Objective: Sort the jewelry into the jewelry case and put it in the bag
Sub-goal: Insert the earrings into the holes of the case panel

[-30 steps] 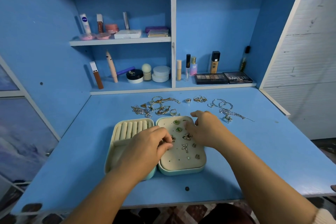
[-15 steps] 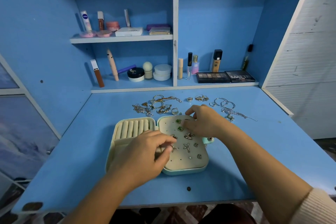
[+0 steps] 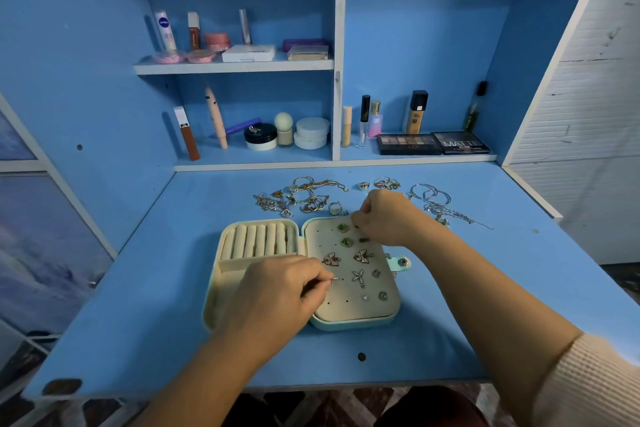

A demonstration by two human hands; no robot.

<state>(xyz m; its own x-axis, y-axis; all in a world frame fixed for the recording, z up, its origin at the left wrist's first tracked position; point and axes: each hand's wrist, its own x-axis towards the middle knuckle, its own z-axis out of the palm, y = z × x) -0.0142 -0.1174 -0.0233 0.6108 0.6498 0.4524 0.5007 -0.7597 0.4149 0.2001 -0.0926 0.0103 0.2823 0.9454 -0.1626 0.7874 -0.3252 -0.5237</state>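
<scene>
**Q:** Where is the jewelry case [image 3: 349, 322]?
**A:** It lies open flat at the middle of the bench [image 3: 138, 322], nearer the front edge. Its left half carries a row of ring rolls [image 3: 259, 241]. Its right half is a perforated panel [image 3: 346, 305] with a snap tab [image 3: 401, 262] on its right side.

**Q:** What sits on the panel?
**A:** There are 2 green earrings [image 3: 343, 227] toward the far edge, 2 butterfly earrings [image 3: 331, 259] at the centre and 1 starfish piece [image 3: 359, 278] nearer the front. A few small studs [image 3: 382, 295] sit toward the near right corner.

**Q:** And the hands?
**A:** The left hand [image 3: 277, 291] lies over the case's left half, thumb and forefinger pinching a small silver earring [image 3: 333, 282] at the panel's left edge. The right hand [image 3: 384, 218] is at the panel's far right corner with its fingers curled. Whether they pinch anything cannot be told.

**Q:** Beyond the case?
**A:** Along the bench's far edge lie a gold tangle [image 3: 304, 196] on the left, rings [image 3: 363, 185] at the centre, and silver hoops [image 3: 429, 192] with a chain [image 3: 460, 218] on the right. The shelves [image 3: 235, 66] behind hold cosmetics [image 3: 259, 137].
</scene>
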